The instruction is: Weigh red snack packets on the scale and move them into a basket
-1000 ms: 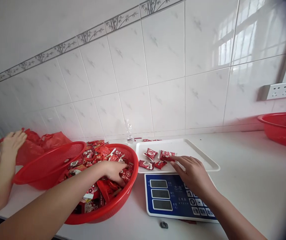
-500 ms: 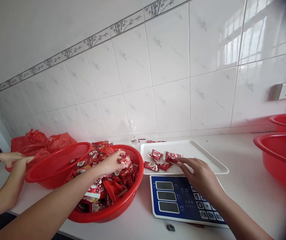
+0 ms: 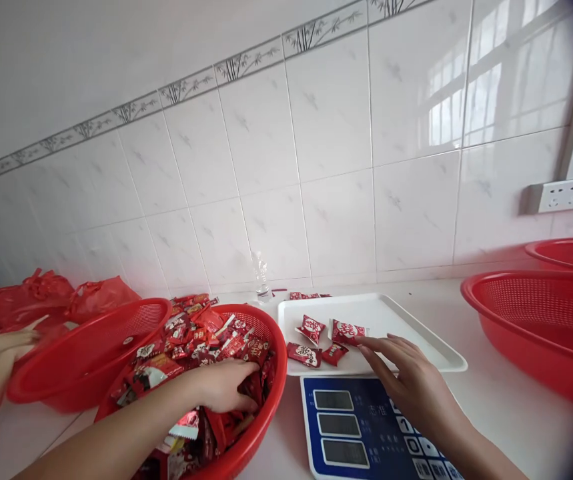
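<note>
My left hand [image 3: 229, 387] reaches down into a red basket [image 3: 279, 373] heaped with red candy packets [image 3: 186, 333]. Its thumb and fingers are apart among the packets, and the fingertips are partly hidden. Over the near edge of a white tray [image 3: 411, 333] is my right hand [image 3: 401, 363], fingers spread, its index fingertip at a red packet [image 3: 347, 331]. Three more packets lie on the tray's left side, one of them a red packet [image 3: 310, 329]. In front of the tray sits a blue scale [image 3: 366, 427], its keypad partly under my right hand.
Another red basket [image 3: 91, 360] stands at the left, beside red plastic bags [image 3: 31, 300] and another person's hands [image 3: 11, 347]. Red baskets [image 3: 531, 327] are at the right. A clear bottle [image 3: 261, 277] stands by the tiled wall, which holds a power socket [image 3: 571, 195].
My left hand has moved down into the basket; the red packet it held before is no longer visible in it. My right hand stays by the tray. The view has shifted.
</note>
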A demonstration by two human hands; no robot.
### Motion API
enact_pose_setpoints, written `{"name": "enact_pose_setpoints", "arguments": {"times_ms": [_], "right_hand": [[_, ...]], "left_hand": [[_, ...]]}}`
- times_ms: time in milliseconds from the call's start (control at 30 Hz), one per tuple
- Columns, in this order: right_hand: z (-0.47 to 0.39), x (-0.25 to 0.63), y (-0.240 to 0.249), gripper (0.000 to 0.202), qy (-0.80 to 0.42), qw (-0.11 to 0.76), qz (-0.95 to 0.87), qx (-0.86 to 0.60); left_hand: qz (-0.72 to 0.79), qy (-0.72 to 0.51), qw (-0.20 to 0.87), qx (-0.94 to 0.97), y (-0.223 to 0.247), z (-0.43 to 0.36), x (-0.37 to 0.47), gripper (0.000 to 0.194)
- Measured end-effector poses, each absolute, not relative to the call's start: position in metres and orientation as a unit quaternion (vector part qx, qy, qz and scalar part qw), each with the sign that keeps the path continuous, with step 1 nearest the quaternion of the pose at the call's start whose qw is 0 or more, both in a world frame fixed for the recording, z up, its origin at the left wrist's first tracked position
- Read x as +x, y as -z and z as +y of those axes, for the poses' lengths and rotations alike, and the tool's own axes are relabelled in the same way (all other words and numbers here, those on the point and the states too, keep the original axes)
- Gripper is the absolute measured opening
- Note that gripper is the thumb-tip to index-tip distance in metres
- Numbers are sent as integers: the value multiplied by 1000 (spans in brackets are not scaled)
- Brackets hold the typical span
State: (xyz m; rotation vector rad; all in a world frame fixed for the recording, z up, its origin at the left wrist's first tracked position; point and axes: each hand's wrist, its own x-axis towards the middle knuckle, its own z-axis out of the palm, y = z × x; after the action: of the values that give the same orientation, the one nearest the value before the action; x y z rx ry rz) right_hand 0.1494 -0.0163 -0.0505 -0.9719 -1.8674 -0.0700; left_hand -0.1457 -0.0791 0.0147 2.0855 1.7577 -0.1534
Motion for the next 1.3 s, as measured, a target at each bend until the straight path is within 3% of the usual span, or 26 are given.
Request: {"name": "enact_pose_setpoints", "arguments": {"times_ms": [300, 767, 1300], "right_hand": [[-20, 148, 47, 29, 24, 491, -767, -412], [-22, 148, 44, 25, 6, 512, -759, -402], [-26, 148, 41, 23, 27, 518, -759, -395]], "left_hand": [[626, 110, 226, 738, -14, -69, -139, 29], [637, 52, 284, 715, -14, -76, -134, 32], [629, 33, 270, 728, -7, -78, -143, 27]]}}
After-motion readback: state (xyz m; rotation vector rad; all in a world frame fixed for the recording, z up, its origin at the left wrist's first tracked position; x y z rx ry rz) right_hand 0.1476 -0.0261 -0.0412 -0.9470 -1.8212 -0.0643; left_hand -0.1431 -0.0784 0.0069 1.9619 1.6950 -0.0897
